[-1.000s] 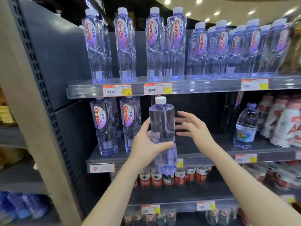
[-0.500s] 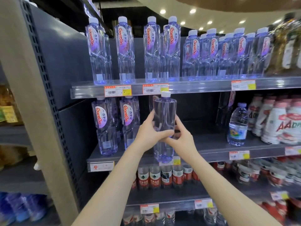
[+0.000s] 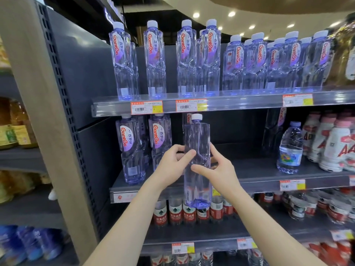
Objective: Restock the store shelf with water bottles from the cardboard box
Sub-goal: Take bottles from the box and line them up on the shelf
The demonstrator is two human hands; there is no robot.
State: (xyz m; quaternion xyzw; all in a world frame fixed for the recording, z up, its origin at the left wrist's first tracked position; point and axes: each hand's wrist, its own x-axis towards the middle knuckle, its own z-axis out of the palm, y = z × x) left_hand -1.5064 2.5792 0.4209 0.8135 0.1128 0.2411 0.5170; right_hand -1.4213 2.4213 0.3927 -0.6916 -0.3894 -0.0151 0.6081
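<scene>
Middle shelf (image 3: 259,181) gap ahead. Our left hand (image 3: 172,162) and right hand (image 3: 217,169) curl fingers round water bottle (image 3: 196,135) waist. Likely full, heavy, slick; waist grip suits.

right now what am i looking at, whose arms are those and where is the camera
There is no machine here. One camera sits on a person's head and looks forward and down, so you see that person's own left hand and right hand reaching in from below. Both grip one clear bottle, upright, in front of the middle shelf, not yet standing on it. That shelf has labelled bottles at its left, a bare stretch behind the hands, and white drinks at its right. The top shelf holds a row of similar bottles. Red-labelled bottles stand below.
</scene>
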